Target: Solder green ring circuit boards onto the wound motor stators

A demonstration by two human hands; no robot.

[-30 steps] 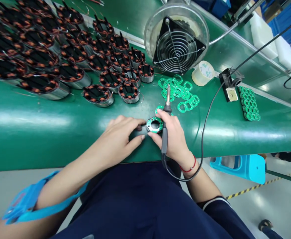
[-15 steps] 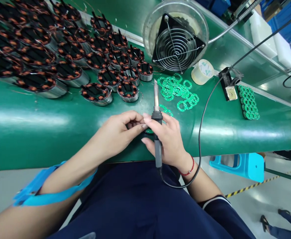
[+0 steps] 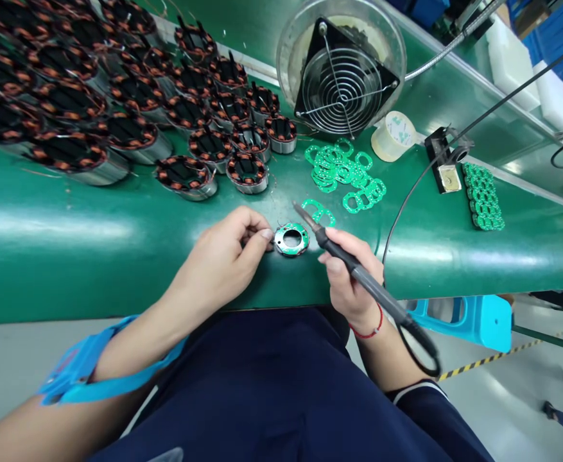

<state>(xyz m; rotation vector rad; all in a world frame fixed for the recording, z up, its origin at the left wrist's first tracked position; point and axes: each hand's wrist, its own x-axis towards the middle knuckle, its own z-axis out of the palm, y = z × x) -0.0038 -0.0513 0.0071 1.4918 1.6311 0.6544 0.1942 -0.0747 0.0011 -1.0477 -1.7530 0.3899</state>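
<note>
Fingers of the right hand (image 3: 351, 276) wrap a soldering iron (image 3: 353, 269) like a pen, its tip just beside the stator with a green ring board (image 3: 291, 239) near the belt's front edge. The left hand (image 3: 223, 256) pinches something small, too small to tell, touching that stator's left side. Loose green boards (image 3: 346, 172) lie behind, wound stators (image 3: 185, 174) toward the back left of the green belt (image 3: 69, 244).

**Bright overhead light, wide-angle warp**

Even, bright light from above. Broad white glare streaks the green belt (image 3: 69, 231) at left and right. Shadows under the hands are soft. Edges bow strongly; the stators (image 3: 45, 96) at upper left smear slightly, while the centre stays sharp.
</note>
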